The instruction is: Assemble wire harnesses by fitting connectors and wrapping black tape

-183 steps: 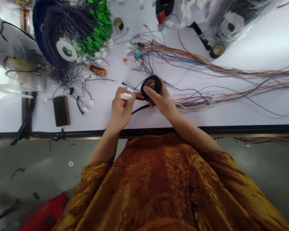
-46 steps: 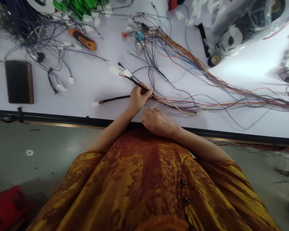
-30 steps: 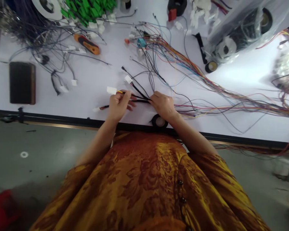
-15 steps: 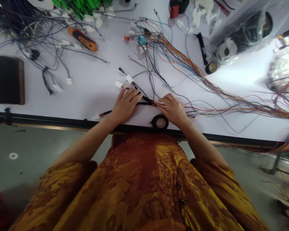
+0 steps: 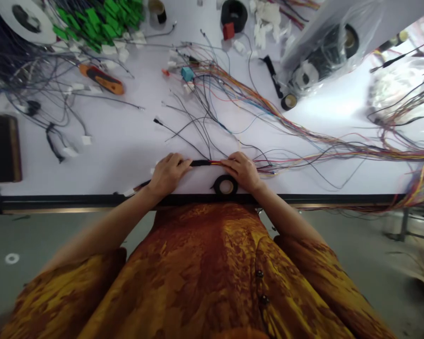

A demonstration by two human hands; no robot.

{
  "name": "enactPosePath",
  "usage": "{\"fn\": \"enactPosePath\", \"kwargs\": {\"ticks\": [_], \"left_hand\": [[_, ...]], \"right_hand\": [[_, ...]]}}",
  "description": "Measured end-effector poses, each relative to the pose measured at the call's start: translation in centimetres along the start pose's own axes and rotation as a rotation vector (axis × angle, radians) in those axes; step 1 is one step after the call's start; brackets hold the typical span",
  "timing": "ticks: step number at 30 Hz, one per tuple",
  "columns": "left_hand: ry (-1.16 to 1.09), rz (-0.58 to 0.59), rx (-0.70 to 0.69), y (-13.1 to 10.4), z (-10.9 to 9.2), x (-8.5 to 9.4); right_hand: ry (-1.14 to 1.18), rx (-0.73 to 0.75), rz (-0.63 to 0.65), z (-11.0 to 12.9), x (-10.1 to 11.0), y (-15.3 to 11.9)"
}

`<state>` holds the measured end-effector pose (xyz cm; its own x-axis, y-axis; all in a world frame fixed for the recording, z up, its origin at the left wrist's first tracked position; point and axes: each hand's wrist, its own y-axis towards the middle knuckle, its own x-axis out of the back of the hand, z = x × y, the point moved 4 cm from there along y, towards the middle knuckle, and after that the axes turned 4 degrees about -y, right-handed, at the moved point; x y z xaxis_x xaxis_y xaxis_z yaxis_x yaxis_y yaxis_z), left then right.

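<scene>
My left hand [image 5: 169, 173] is closed round the black-wrapped part of a wire bundle [image 5: 200, 163] near the table's front edge. Red and yellow wires come out of the wrapping toward my right hand [image 5: 243, 171], whose fingers are closed on them. Just below the bundle, between the hands, lies a roll of black tape [image 5: 226, 186]. A thin black wire with a black connector [image 5: 157, 121] runs up and left from the bundle. Beneath my left wrist, a white-tipped wire end [image 5: 130, 191] sticks out.
Loose wires [image 5: 304, 134] spread across the white table [image 5: 120, 146]. An orange-and-black tool [image 5: 101, 79] and green connectors [image 5: 99, 21] are at the back left. A dark flat box [image 5: 2, 148] lies far left. Plastic-wrapped tape rolls [image 5: 325, 59] are at the back right.
The view has shifted. My left hand has gone from fingers spread flat over the wires to closed round the wrapped bundle. White connectors beside it are now mostly hidden, and the bundle lies straighter.
</scene>
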<state>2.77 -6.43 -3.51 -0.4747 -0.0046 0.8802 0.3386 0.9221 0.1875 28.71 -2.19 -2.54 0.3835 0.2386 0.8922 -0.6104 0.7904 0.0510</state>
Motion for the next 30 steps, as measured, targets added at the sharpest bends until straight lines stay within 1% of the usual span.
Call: {"fn": "enactPosePath", "kwargs": {"ticks": [4,7,10,11,13,19,21,23,26,28,30], "left_hand": [[-0.057,0.055,-0.006,-0.3,0.3,0.1],[-0.006,0.106,-0.055,-0.3,0.1,0.5],[0.036,0.139,-0.1,-0.4,-0.4,1.0],[0.027,0.16,-0.119,-0.6,-0.6,1.0],[0.053,0.158,-0.138,-0.8,-0.9,1.0],[0.228,-0.002,-0.202,-0.9,-0.9,0.7],[0.255,-0.032,-0.216,-0.9,-1.0,0.7],[0.27,-0.06,-0.236,-1.0,-1.2,0.8],[0.298,-0.134,-0.263,-1.2,-1.4,0.7],[0.338,-0.204,-0.278,-1.2,-1.3,0.5],[0.379,-0.271,-0.298,-1.2,-1.0,0.3]], "right_hand": [[-0.019,0.051,0.042,-0.3,0.6,-0.5],[-0.091,0.057,0.051,-0.6,1.0,-1.0],[-0.111,0.043,-0.005,-0.9,1.6,-1.4],[-0.109,0.057,-0.038,-0.9,1.8,-1.5],[-0.124,0.095,-0.115,-0.9,2.1,-1.4],[-0.232,0.172,-0.374,-1.1,2.4,-1.1],[-0.258,0.179,-0.414,-1.0,2.3,-1.1],[-0.256,0.173,-0.397,-0.7,2.6,-1.1],[-0.222,0.176,-0.273,-0.2,4.1,-1.0],[-0.181,0.182,-0.226,-0.3,6.1,-0.6],[-0.131,0.171,-0.258,-0.8,9.1,0.3]]}}
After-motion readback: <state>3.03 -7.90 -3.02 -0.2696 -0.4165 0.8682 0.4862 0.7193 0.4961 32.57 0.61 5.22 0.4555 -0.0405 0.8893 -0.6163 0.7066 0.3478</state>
